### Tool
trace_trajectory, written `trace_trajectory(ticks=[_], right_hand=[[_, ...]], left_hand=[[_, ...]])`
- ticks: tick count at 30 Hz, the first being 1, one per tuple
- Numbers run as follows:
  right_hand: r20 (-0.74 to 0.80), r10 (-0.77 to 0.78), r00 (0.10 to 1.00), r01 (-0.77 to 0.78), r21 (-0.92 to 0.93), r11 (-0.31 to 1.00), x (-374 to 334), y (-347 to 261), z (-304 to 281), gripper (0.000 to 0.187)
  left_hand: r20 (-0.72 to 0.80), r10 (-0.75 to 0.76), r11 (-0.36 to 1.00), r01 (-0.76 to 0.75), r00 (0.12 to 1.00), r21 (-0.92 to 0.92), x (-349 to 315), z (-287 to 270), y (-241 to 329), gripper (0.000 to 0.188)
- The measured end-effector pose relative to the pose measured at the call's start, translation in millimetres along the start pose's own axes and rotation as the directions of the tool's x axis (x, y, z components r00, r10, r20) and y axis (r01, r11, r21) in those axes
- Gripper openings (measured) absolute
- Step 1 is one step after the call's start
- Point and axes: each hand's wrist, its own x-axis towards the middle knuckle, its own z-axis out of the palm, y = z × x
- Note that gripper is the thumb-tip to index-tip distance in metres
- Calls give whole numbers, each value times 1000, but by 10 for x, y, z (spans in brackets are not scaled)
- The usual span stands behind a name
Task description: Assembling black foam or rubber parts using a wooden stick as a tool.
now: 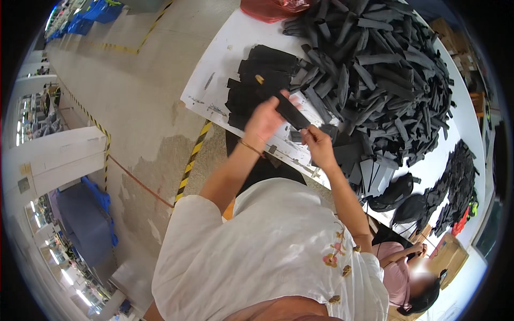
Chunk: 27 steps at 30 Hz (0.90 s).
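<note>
Both hands are raised over the near edge of a white desk [225, 59], sharing one flat black strip [289, 109]. The left hand [264, 119] closes its fingers around the strip's upper end, thumb on top, with a thin band around the wrist. The right hand [317, 143] pinches the strip's lower end between thumb and fingertips. The strip slants from upper left to lower right between them, held above the desk and not resting on it.

Just behind the left hand a neat stack of black pieces [263, 80] lies on the desk. Far and to the right, a big loose heap of black strips [380, 69] covers much of the desk top. Right of the right hand, a few flat grey-black sheets [369, 174] lie fanned near the desk edge. Farther right sit black rounded items [399, 192] and another dark pile [455, 182]. A red bag [273, 8] rests at the far end of the desk.

At lower right another person [407, 273] in a pink top sits below the desk. The concrete floor [134, 91] to the left carries yellow-and-black tape lines [193, 158].
</note>
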Motion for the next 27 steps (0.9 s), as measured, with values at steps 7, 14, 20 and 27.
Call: trace_trajectory(ticks=[7, 14, 20, 27], right_hand=[[-251, -152, 956, 54, -359, 932, 4, -165, 279, 11], [-348, -188, 918, 69, -325, 943, -47, -261, 313, 11], [-374, -175, 911, 38, -346, 937, -58, -295, 326, 9], [-303, -129, 944, 11, -362, 932, -379, -150, 332, 8]], left_hand=[[-214, 127, 992, -121, 969, 38, 0, 359, -371, 19], [-146, 114, 991, -102, 983, 88, 11, 560, -378, 18], [-97, 120, 987, -108, 988, 118, -4, 629, -360, 19], [-151, 214, 962, -181, 965, 206, 95, 772, -224, 18]])
